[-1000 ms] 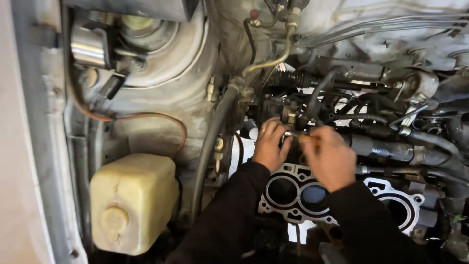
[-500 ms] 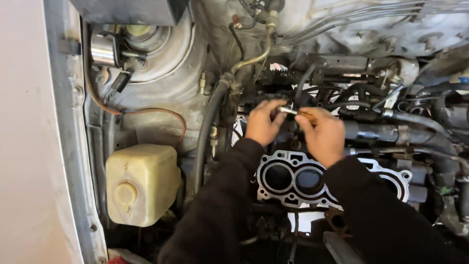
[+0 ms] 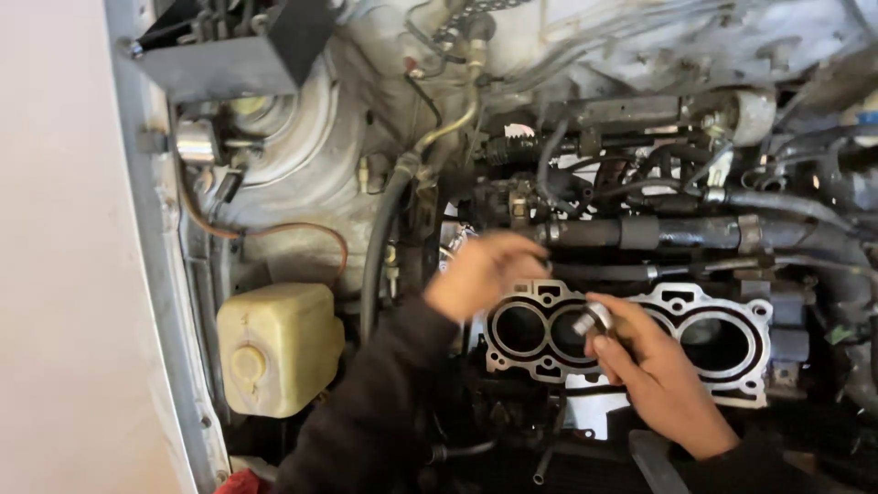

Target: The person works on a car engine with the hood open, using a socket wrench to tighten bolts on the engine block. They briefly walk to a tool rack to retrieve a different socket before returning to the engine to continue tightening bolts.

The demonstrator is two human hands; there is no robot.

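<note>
Left hand loosely curled – right hand in a pinching grip.

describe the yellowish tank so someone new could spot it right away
Start at the engine block with its round cylinder bores, mid-frame. Look left past the left hand to the body panel's edge. There sits the yellowish plastic tank, boxy with a round cap, the only pale container among dark hoses.

Over the open engine block, the right hand pinches a small silver socket; the left hand hovers at the block's left edge, fingers curled.
</note>
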